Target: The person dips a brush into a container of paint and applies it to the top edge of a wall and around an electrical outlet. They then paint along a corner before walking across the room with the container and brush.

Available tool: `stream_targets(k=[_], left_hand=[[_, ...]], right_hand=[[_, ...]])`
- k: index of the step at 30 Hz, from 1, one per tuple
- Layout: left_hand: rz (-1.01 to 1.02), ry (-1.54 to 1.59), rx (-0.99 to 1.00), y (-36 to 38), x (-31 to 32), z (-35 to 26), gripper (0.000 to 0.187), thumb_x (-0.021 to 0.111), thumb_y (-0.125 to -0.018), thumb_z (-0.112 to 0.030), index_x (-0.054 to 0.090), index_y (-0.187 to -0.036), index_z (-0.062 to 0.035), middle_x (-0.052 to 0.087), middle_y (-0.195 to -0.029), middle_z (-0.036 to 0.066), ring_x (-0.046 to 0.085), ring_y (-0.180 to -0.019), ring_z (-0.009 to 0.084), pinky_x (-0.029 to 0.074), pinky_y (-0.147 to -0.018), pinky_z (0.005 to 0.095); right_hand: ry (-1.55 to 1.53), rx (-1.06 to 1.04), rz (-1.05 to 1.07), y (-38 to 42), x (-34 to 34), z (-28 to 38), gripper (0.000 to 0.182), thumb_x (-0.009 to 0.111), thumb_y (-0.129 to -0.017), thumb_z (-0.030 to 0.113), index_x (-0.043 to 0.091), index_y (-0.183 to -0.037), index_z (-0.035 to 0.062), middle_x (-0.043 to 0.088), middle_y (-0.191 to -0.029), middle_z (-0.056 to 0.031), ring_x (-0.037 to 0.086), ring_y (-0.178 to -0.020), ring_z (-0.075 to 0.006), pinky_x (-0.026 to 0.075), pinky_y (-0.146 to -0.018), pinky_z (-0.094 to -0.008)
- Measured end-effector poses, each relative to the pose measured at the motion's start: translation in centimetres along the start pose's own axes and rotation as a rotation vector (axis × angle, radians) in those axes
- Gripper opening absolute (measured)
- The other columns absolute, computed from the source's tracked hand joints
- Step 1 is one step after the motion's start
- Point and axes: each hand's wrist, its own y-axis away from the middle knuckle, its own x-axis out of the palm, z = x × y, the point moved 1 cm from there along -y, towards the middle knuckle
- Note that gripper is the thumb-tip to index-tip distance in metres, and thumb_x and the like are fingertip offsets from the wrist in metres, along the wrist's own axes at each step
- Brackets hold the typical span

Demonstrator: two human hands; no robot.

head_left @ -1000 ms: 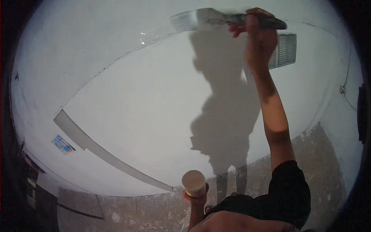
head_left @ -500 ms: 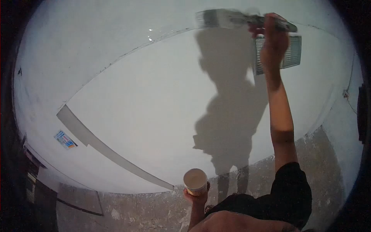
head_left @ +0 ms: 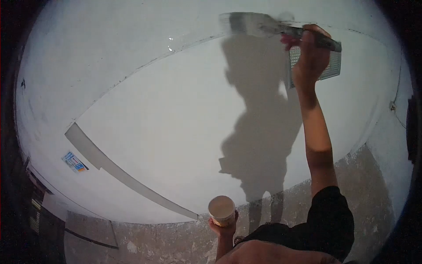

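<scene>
High up, my right hand (head_left: 311, 59) is closed round the dark handle of a wide paintbrush (head_left: 250, 24). The brush lies nearly level, its bristles to the left against the white wall (head_left: 167, 114) near the cracked line at the top; motion blurs its head. Low in the view, my left hand (head_left: 224, 229) grips a small round cup (head_left: 222, 208) from below and the sides. Pale, off-white paint seems to fill the cup, which is upright with its open top facing me.
A slatted vent (head_left: 332, 66) sits behind my right hand. A grey strip (head_left: 127, 179) slants along the wall at the left, beside a small blue-and-white sticker (head_left: 74, 162). Rough grey floor (head_left: 167, 242) runs below, and a cable outlet (head_left: 392, 106) is at the right. My shadow darkens the wall.
My right hand and the brush handle have come down slightly, so the brush tilts more, its bristles still up at the cracked line. The left hand keeps the cup in nearly the same place.
</scene>
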Motion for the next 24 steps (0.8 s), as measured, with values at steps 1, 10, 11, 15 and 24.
stream_targets(k=[1,10,11,15,24], left_hand=[[-0.002,-0.004,-0.002,-0.1,-0.1,0.0,0.073,0.056,-0.081,-0.059,0.050,-0.143,-0.0217,0.052,-0.141,0.012,0.054,-0.124,0.0375,0.047,-0.100,0.0606],[-0.083,-0.061,-0.019,-0.5,-0.3,0.1,0.074,0.044,-0.085,-0.063,0.051,-0.144,-0.0194,0.052,-0.144,0.013,0.053,-0.128,0.0405,0.047,-0.101,0.0633],[-0.040,-0.039,-0.028,-0.9,-1.0,0.2,0.074,0.044,-0.085,-0.063,0.051,-0.144,-0.0191,0.052,-0.144,0.013,0.053,-0.128,0.0408,0.047,-0.101,0.0633],[0.035,0.019,-0.052,-0.9,-1.1,0.3,0.075,0.045,-0.084,-0.062,0.050,-0.144,-0.0183,0.052,-0.143,0.014,0.052,-0.128,0.0414,0.047,-0.101,0.0634],[-0.035,-0.060,-0.005,-0.4,0.7,0.2,0.067,0.052,-0.085,-0.057,0.053,-0.139,-0.0171,0.054,-0.135,0.013,0.056,-0.118,0.0347,0.049,-0.098,0.0574]], right_hand=[[0.011,-0.057,0.098,0.2,-0.3,-0.6,0.025,0.056,-0.107,0.022,0.054,-0.121,0.0006,0.072,-0.091,-0.0161,0.074,-0.076,-0.0224,0.058,-0.059,-0.0323],[0.068,-0.156,0.177,1.3,0.0,-0.2,0.026,0.057,-0.106,0.021,0.053,-0.123,0.0020,0.071,-0.094,-0.0138,0.075,-0.079,-0.0215,0.062,-0.064,-0.0341],[0.089,-0.161,0.178,1.3,-0.1,-0.2,0.027,0.059,-0.106,0.020,0.051,-0.124,0.0024,0.070,-0.097,-0.0132,0.074,-0.080,-0.0216,0.063,-0.066,-0.0345],[0.008,-0.128,0.074,1.4,-0.2,0.3,0.026,0.058,-0.105,0.017,0.050,-0.125,0.0021,0.070,-0.099,-0.0140,0.074,-0.080,-0.0210,0.063,-0.068,-0.0346],[0.061,-0.175,0.160,1.9,0.2,0.9,0.026,0.056,-0.105,0.012,0.048,-0.128,0.0019,0.070,-0.097,-0.0142,0.074,-0.078,-0.0216,0.063,-0.067,-0.0332]])
